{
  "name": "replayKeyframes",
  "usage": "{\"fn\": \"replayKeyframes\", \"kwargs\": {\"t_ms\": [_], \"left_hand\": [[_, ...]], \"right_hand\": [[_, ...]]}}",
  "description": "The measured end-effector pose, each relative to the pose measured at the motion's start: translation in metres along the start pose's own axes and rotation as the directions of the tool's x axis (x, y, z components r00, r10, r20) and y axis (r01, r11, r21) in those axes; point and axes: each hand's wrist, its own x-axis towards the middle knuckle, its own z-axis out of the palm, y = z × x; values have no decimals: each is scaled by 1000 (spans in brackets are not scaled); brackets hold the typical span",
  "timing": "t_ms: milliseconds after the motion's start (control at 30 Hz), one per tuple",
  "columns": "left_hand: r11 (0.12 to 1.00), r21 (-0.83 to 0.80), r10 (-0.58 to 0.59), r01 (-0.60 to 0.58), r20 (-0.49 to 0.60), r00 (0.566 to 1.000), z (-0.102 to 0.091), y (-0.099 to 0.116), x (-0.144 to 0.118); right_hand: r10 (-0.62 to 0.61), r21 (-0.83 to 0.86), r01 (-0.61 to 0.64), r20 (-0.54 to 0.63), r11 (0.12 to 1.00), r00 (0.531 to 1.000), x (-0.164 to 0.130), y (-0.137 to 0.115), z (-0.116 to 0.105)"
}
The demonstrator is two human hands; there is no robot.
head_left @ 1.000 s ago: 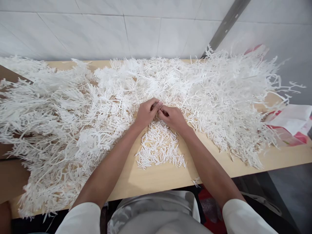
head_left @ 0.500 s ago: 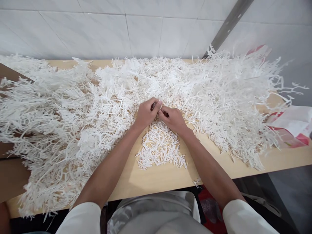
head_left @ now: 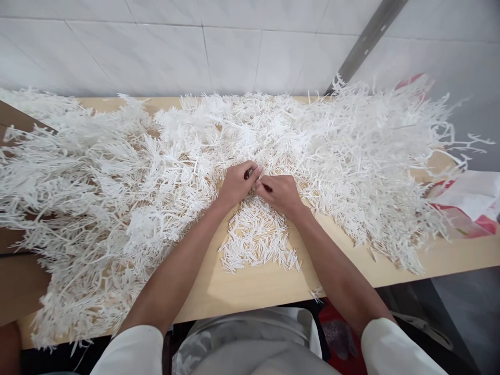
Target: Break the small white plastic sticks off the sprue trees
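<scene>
Over the middle of the table my left hand (head_left: 238,182) and my right hand (head_left: 280,192) meet, fingertips nearly touching. Both are closed in a pinch. Whatever they grip is hidden by the fingers or too small to name. Just below them lies a small heap of short white sticks (head_left: 260,239), apparently plastic. A large pile of white branched plastic pieces (head_left: 156,182) spreads to the left and behind my hands. Another pile of similar white branched pieces (head_left: 363,151) lies to the right.
The pale wooden table (head_left: 219,291) runs along a tiled wall (head_left: 234,52). A red and white plastic bag (head_left: 469,198) sits at the right end. Brown cardboard (head_left: 19,286) stands at the left. Below the front edge is a white container (head_left: 312,333). A grey metal post (head_left: 367,41) slants behind.
Both hands have shifted very slightly, still pinched together at the same spot. The piles look unchanged.
</scene>
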Motion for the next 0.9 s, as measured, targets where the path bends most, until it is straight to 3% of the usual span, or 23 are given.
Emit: {"fn": "replayKeyframes", "kwargs": {"t_ms": [100, 167, 233, 333, 433, 667, 767, 833, 900], "left_hand": [[997, -4, -82, 82, -174, 981, -1, -2, 2], [997, -26, -79, 75, -188, 979, -2, -2, 3], [999, -43, -29, 24, -110, 993, -2, 0, 2], [994, -103, -43, 34, -87, 995, -1, 3, -1], [984, -159, -90, 74, -100, 991, -1, 4, -2], [998, -60, -23, 17, -116, 993, -1, 3, -1], [996, -55, -84, 77, -155, 984, -1, -1, 1], [980, -137, -167, 143, -181, 969, 0, -3, 1], [969, -200, -177, 143, -163, 971, 0, -3, 1]], "right_hand": [[-62, 174, 79, -99, 982, 993, -3, -8, 3], [-58, 246, 75, -76, 967, 995, -4, -10, 3], [68, 337, -63, -3, 939, 998, -3, -8, 2], [327, 418, -305, 21, 855, 945, 2, 0, -2], [376, 393, -366, 53, 844, 925, 6, 7, -3], [207, 224, -235, 143, 946, 968, 6, 8, 0], [-4, 185, -16, 107, 983, 994, 2, -14, -4], [-210, 223, 183, 105, 958, 972, -2, -33, -8], [-309, 229, 281, 98, 932, 946, -4, -45, -10]]}}
